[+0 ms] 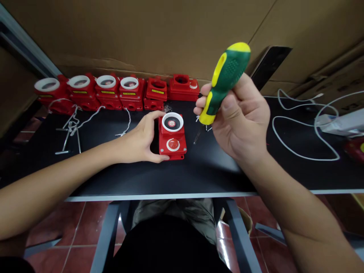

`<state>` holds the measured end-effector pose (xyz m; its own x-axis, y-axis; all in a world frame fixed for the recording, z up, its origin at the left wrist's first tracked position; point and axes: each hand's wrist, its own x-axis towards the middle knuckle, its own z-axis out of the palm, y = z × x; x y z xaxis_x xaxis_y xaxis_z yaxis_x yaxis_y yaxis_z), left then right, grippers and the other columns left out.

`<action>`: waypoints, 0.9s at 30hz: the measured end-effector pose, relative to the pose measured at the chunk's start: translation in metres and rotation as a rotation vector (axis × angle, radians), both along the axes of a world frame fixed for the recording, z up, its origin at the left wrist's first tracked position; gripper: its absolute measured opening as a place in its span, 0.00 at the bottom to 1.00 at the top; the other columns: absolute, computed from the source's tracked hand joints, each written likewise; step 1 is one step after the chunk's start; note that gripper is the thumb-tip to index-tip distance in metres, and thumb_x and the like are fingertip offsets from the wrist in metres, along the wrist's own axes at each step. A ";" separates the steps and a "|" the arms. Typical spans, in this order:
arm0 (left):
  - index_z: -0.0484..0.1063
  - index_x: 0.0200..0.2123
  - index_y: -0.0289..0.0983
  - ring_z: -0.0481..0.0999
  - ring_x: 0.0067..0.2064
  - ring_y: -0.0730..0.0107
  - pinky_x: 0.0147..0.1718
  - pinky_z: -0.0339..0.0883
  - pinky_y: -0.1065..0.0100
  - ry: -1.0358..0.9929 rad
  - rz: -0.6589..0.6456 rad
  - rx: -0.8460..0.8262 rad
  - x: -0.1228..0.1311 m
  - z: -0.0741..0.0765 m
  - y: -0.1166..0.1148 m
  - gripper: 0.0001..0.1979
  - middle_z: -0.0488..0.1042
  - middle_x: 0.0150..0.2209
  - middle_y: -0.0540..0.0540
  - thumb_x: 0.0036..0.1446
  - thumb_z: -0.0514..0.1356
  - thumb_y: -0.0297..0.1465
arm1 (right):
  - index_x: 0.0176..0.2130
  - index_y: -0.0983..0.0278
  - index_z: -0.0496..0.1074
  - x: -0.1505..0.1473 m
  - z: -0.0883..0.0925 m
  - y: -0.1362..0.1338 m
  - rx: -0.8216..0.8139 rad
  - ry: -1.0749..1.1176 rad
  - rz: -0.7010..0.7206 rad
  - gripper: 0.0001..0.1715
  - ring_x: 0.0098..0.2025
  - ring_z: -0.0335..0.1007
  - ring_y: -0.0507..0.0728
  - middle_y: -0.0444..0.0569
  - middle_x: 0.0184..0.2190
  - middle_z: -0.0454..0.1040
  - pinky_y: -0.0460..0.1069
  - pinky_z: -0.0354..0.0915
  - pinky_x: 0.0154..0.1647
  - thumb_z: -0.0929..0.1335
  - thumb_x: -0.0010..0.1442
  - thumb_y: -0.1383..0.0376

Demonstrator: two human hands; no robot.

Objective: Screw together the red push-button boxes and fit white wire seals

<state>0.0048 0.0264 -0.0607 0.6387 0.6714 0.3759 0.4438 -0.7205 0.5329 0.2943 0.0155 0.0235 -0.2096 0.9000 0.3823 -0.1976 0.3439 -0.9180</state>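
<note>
Far left of the central red box [172, 134] and behind it, a row of four red boxes [109, 99], each topped with a white ring and standing side by side on the black tabletop [127, 178]. Left of the central red box, nearer than that row, thin metal rods [66, 140] with crossbars, entangled with white cord [74, 125]; a shorter cord end [127, 123] lies closer to the box. Immediately left of the central red box, the left hand [144, 138], its thumb and fingers spread wide to clasp the box, index finger at the rear edge, thumb at the front corner. The central red box itself rests upright on the tabletop, bearing a white ring around a dark disc towards the rear and a red dome towards the front. Behind it, slightly left, a ringless red box [155, 96] with a round opening; behind it, slightly right, a wider red unit [183, 91] with a pale-rimmed dome. Right of and above the central red box, a green-and-yellow screwdriver [227, 74], handle raised, its lower end blurred; the right hand [244, 117] holds it, fingers curled, thumb against the grip. Far right of the central red box, a looped white cable [308, 153].
</note>
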 end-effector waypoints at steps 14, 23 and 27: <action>0.46 0.81 0.41 0.65 0.82 0.21 0.81 0.65 0.29 0.013 0.006 -0.049 0.002 0.003 0.001 0.68 0.59 0.80 0.24 0.55 0.82 0.59 | 0.61 0.47 0.74 -0.001 -0.003 -0.009 -0.052 -0.004 0.083 0.34 0.64 0.87 0.71 0.49 0.56 0.86 0.66 0.87 0.60 0.85 0.64 0.45; 0.46 0.83 0.43 0.62 0.84 0.20 0.83 0.61 0.27 0.003 -0.026 -0.040 0.001 0.001 0.004 0.69 0.56 0.82 0.25 0.54 0.84 0.57 | 0.62 0.46 0.74 0.000 -0.006 -0.010 -0.074 -0.036 0.038 0.35 0.66 0.85 0.73 0.50 0.59 0.85 0.68 0.86 0.64 0.84 0.64 0.44; 0.51 0.81 0.42 0.65 0.82 0.21 0.83 0.61 0.30 -0.070 -0.001 -0.034 0.002 -0.007 0.008 0.69 0.61 0.81 0.25 0.50 0.84 0.60 | 0.62 0.48 0.75 0.001 -0.006 -0.009 -0.043 -0.030 0.035 0.35 0.60 0.88 0.71 0.50 0.57 0.86 0.68 0.86 0.64 0.84 0.65 0.45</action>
